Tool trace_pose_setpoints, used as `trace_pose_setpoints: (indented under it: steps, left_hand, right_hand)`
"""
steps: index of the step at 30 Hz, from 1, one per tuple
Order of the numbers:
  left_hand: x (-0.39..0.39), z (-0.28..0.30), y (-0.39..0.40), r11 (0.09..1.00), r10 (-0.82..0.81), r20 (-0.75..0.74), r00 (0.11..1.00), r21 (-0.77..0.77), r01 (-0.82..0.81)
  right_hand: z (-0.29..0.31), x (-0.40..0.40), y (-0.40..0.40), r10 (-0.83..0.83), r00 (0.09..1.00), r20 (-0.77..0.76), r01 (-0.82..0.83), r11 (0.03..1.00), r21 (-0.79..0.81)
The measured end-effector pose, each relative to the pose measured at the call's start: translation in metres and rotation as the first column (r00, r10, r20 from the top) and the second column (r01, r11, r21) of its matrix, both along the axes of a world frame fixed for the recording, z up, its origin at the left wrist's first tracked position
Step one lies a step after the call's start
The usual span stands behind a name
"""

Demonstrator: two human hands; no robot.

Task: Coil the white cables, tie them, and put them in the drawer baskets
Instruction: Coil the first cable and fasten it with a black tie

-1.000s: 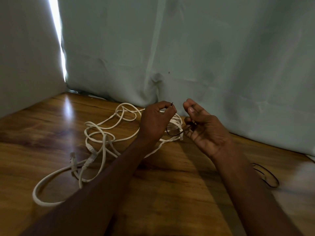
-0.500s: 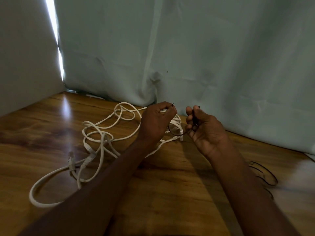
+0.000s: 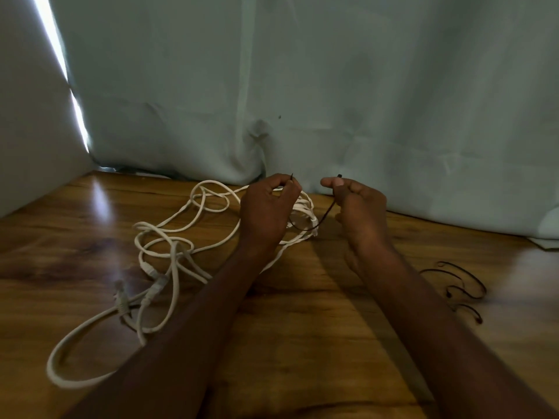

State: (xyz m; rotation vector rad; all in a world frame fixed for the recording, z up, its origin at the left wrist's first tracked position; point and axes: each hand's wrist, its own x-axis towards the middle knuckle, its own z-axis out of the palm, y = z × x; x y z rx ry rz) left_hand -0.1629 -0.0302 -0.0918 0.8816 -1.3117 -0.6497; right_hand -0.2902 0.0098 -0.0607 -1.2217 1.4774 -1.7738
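Observation:
Loose white cables [image 3: 169, 252] lie tangled on the wooden table [image 3: 302, 343], with plugs near the left front. A coiled part of the white cable [image 3: 304, 208] sits between my hands. A thin black tie [image 3: 311, 226] loops under that coil. My left hand [image 3: 267, 207] pinches one end of the tie, its tip sticking up above the fingers. My right hand [image 3: 358, 207] pinches the other end, whose small head shows above the thumb. No drawer baskets are in view.
Several spare black ties [image 3: 456, 285] lie on the table at the right, beside my right forearm. A pale green curtain [image 3: 302, 101] hangs along the table's back edge, and a pale wall closes the left side.
My right hand has closed its fingers on the tie's end and moved right, away from my left hand. The tie now hangs stretched in a loop between both hands.

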Motion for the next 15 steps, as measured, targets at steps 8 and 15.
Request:
trace_pose_setpoints:
  steps: [8,15]
  left_hand:
    - [0.002,-0.003,-0.004,1.0,0.017,-0.011,1.0,-0.005,-0.018]
    - [-0.001,0.0,0.006,1.0,-0.015,-0.027,1.0,0.01,0.015]
  right_hand:
    - [0.007,-0.008,0.001,0.299,0.877,0.377,-0.271,0.954,-0.127]
    - [0.009,-0.014,-0.001,0.405,0.832,0.379,-0.421,0.906,-0.042]
